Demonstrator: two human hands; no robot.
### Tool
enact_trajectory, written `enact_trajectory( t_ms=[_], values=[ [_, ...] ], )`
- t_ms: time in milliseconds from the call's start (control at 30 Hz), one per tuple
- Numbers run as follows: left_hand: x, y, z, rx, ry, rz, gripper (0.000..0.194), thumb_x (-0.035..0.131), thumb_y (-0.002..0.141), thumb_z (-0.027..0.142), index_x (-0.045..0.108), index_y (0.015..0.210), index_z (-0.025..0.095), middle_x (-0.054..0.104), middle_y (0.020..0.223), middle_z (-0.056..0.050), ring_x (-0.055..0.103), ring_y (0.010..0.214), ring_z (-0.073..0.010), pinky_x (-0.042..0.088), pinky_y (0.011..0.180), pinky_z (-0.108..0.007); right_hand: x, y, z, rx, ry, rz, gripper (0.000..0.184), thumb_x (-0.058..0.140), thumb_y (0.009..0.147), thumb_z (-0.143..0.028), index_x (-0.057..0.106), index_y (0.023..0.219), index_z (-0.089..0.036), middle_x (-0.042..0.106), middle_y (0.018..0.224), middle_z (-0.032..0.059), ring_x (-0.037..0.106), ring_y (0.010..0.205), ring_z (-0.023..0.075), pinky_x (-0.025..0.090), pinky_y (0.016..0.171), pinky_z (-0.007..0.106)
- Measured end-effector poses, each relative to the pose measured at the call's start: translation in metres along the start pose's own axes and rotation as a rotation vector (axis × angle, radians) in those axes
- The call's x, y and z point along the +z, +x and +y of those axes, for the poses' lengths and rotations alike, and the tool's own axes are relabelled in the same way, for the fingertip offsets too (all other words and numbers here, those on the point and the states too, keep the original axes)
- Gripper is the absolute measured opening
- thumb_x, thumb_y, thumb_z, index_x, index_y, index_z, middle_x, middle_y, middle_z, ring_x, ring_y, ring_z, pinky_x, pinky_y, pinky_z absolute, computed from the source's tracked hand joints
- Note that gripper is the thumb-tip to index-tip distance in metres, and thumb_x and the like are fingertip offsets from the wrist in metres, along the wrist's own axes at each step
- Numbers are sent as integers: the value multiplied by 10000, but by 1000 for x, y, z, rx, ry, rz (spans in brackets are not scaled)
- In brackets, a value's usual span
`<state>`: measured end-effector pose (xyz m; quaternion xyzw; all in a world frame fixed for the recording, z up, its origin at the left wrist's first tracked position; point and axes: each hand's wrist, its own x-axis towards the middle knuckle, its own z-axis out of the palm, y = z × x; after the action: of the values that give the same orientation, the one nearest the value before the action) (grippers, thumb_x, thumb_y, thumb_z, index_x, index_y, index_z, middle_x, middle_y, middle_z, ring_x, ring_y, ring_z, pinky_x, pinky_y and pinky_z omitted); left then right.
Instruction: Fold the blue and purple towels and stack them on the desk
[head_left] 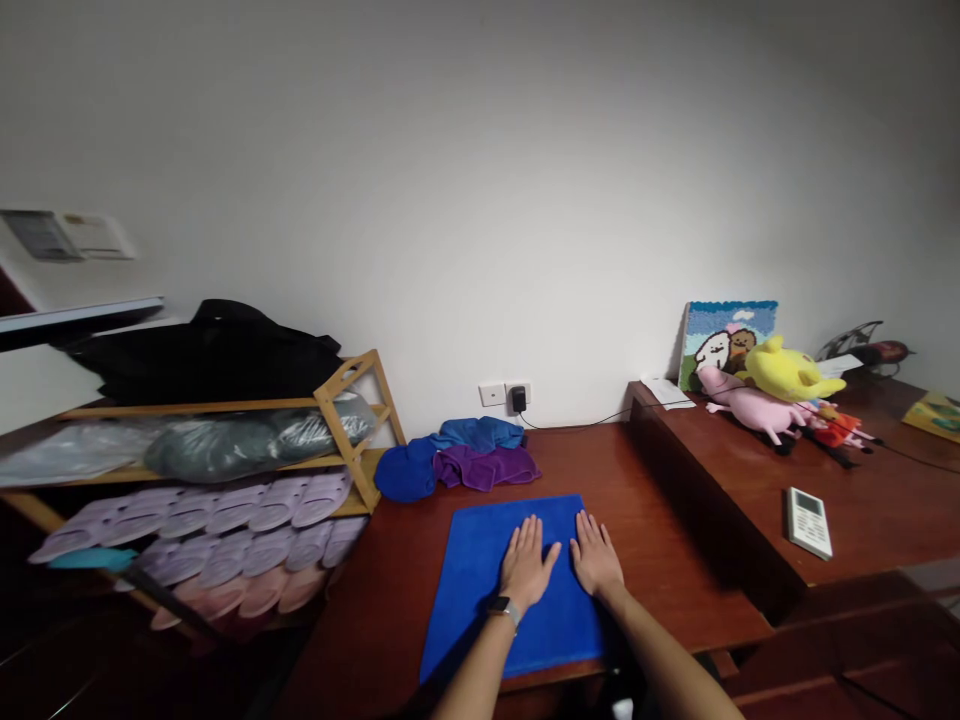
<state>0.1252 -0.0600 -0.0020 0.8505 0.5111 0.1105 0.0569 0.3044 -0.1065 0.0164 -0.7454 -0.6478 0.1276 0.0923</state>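
Note:
A flat blue cloth [472, 590] lies spread on the reddish-brown wooden table, its near edge close to the table's front. On the middle of it rests my left hand [527, 568], palm down, fingers stretched out and thumb apart, with a watch on the wrist. My right hand [596, 556] lies flat near the cloth's right edge, fingers extended. Neither hand grips anything. Behind the cloth, by the wall, sit a crumpled dark blue cloth [406, 470], a lighter blue cloth [480, 433] and a purple cloth [487, 467].
Left of the table, a wooden rack [349, 400] holds lilac slippers [240, 510], plastic-wrapped items and a black bag [217, 350]. On the higher desk at right are a white remote control [808, 522], plush toys [757, 408] and a picture [731, 335]. A black plug [518, 399] trails a cable.

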Motion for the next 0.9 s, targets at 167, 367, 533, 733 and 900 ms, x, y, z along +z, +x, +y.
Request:
enact_trajectory(
  t_ms=[167,367,533,733,900],
  values=[
    [-27,-30,-90,-229,66,3,868,108,995,681,259,1603,81,223,1674,-141,182,1563,-275,179,1271,-488,2,0,0,3,-3,1,691,118,1024,-442,132,1631,-112,93,1699,19,47,1571,175,0,1266,370],
    [-35,-50,-121,-252,115,59,880,108,988,690,262,1602,79,248,1668,-154,204,1560,-275,207,1256,-476,-1,-1,0,21,-25,-5,693,116,1027,-448,120,1632,-111,100,1701,28,46,1571,174,-2,1262,365],
    [-35,-47,-117,-252,110,64,870,105,988,681,289,1595,87,268,1664,-150,225,1555,-274,208,1254,-476,-9,-5,-3,21,-14,-62,683,115,1031,-452,114,1636,-134,103,1702,14,57,1569,162,20,1262,360],
    [-33,-46,-118,-252,94,73,867,109,987,684,294,1595,93,272,1664,-143,221,1556,-271,202,1258,-476,-2,-27,1,45,6,-26,684,97,1035,-461,134,1635,-137,123,1698,15,72,1568,166,49,1266,364],
    [-42,-46,-118,-267,73,17,854,88,1000,657,294,1591,76,241,1671,-138,202,1560,-260,196,1264,-463,-2,-37,1,27,-26,-19,683,113,1033,-453,127,1633,-128,100,1698,11,48,1570,171,-2,1268,369]
  ],
)
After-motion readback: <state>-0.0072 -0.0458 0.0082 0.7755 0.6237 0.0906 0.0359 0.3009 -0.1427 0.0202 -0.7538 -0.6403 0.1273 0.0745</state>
